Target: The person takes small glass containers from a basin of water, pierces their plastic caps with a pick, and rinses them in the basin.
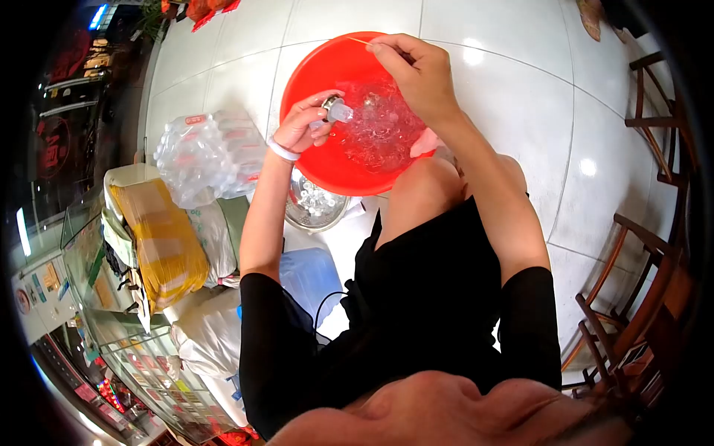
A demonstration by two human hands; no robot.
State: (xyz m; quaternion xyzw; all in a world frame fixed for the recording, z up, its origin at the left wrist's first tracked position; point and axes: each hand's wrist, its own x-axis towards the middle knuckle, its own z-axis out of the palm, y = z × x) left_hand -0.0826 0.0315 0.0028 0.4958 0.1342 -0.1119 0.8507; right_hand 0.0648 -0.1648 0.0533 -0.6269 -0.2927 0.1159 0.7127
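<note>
My left hand [299, 125] is closed on a small clear plastic piece [341, 112] with a dark, shiny ring around one end. It is held over the left part of a red plastic basin [303, 160]. Between the thumb and finger of my right hand [416, 70] is a thin yellowish stick [360, 41], its tip pointing left above the basin's far rim. Inside the basin lies a heap of clear, glossy pieces [379, 134], too jumbled to tell apart. A bit of pink cloth or glove [425, 143] hangs at the basin's near right edge.
A metal bowl [318, 224] with small white rings stands just left of my knees. Clear plastic-wrapped packs [201, 156] and a yellow-taped parcel [165, 241] sit at the left, near a glass display case [141, 357]. Wooden chairs [632, 297] line the right.
</note>
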